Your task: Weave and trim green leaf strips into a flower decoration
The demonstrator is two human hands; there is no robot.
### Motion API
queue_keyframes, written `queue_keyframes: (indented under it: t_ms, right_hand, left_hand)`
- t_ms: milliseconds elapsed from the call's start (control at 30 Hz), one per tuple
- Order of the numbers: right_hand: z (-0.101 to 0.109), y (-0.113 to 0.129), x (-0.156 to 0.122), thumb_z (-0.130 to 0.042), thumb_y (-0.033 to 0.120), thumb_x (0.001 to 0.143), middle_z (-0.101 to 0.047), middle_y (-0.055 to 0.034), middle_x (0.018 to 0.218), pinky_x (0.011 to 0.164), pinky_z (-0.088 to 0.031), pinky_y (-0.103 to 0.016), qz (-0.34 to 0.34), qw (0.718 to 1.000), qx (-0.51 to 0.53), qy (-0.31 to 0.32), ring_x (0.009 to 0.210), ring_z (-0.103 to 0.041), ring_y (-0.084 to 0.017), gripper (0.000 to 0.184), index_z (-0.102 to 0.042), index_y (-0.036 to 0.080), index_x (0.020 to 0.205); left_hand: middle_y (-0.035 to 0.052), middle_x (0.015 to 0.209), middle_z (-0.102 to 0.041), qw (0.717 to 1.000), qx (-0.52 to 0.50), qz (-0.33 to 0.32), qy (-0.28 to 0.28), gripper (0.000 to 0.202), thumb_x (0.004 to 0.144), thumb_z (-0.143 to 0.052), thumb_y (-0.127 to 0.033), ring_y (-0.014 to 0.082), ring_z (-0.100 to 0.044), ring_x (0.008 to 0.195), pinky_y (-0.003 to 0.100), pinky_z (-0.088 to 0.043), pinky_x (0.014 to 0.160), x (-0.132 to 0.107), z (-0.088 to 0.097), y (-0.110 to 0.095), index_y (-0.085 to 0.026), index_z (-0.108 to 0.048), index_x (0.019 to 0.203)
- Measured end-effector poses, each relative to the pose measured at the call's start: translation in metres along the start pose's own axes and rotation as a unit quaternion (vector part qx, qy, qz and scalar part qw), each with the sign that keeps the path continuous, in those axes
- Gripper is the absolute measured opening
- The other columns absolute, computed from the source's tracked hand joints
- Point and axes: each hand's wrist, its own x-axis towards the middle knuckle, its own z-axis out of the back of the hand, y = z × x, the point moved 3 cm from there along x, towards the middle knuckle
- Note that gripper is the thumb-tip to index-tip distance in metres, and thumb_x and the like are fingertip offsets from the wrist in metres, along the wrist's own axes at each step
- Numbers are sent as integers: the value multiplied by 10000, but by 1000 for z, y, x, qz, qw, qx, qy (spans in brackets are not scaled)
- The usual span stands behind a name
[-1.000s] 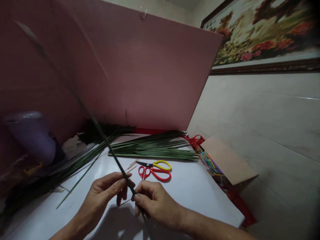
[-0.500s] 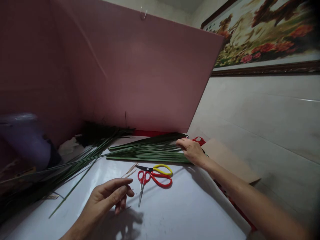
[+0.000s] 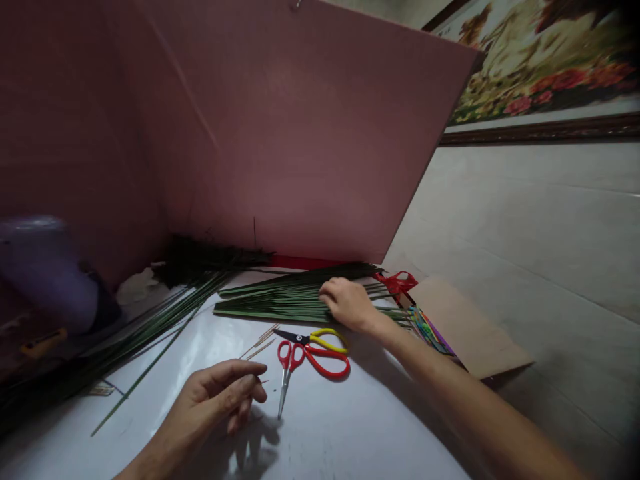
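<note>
My right hand reaches out over a flat pile of cut green leaf strips at the back of the white table; its fingers curl down onto the strips. My left hand hovers near the table's front, thumb and fingers pinched on something thin that I cannot make out. Red-handled scissors and yellow-handled scissors lie crossed between the two hands. A few thin pale sticks lie just left of the scissors.
A pink board stands upright behind the table. Long loose green leaves trail to the left past a purple object. A brown cardboard sheet with coloured strips and a red ribbon lies at the right edge.
The long leaf held between both hands is gone from them. My right hand left it, reached to the pile's right end, then slid leftward onto the strips. My left hand stayed put.
</note>
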Motion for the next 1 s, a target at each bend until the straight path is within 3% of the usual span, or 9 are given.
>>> queue_keyframes:
  t_ms: [100,200,300,533,700,867,1000]
  right_hand:
    - [-9,32,-17,-554,323,838,-627,-40,884,694,-359,-276,63,998,0,26,850,-546,-185,133,-622,208,843]
    - [-18,46,-21,-544,186,813,-627,-90,885,702,-343,-313,76,997,-12,22,844,-536,-221,73,-608,159,835]
    - [-23,46,-18,-519,96,779,-619,-117,881,697,-327,-322,74,997,-14,7,810,-529,-224,96,-589,132,834]
    - [-12,34,-22,-417,96,853,-597,-90,842,724,-309,-316,19,997,23,-78,781,-514,-211,135,-542,146,867]
    - [-8,26,-35,-416,110,871,-594,-59,856,712,-329,-282,-15,988,69,-140,782,-519,-191,126,-525,168,894]
    - [-6,23,-52,-413,71,855,-597,-62,846,715,-352,-286,-10,978,109,-179,778,-520,-192,168,-545,166,894]
    - [-7,26,-65,-442,-4,774,-597,-51,835,713,-355,-292,25,975,129,-180,784,-505,-195,250,-571,185,875]
  left_hand:
    - [91,716,-665,1000,2,9,1,280,703,-684,-356,99,-476,485,228,-366,446,0,-2,0,-146,-721,884]
    - [87,723,-666,1000,5,11,6,282,714,-675,-362,89,-472,488,221,-374,460,0,-4,-2,-145,-715,888]
    - [82,710,-662,1000,13,2,2,293,714,-672,-376,86,-471,485,212,-368,453,0,-4,-4,-139,-709,882]
    - [73,688,-654,999,25,-21,-13,286,720,-661,-380,76,-451,473,200,-355,444,-2,-8,-12,-131,-697,856]
    - [66,693,-662,992,96,-66,-42,295,707,-662,-390,108,-495,513,219,-394,458,-3,-7,-28,-135,-687,852]
    - [51,694,-661,969,191,-130,-85,322,707,-634,-426,139,-520,540,245,-420,451,-2,4,-47,-148,-677,865]
    - [39,711,-660,921,332,-178,-100,327,730,-598,-434,150,-535,581,254,-436,501,-3,5,-64,-171,-680,905]
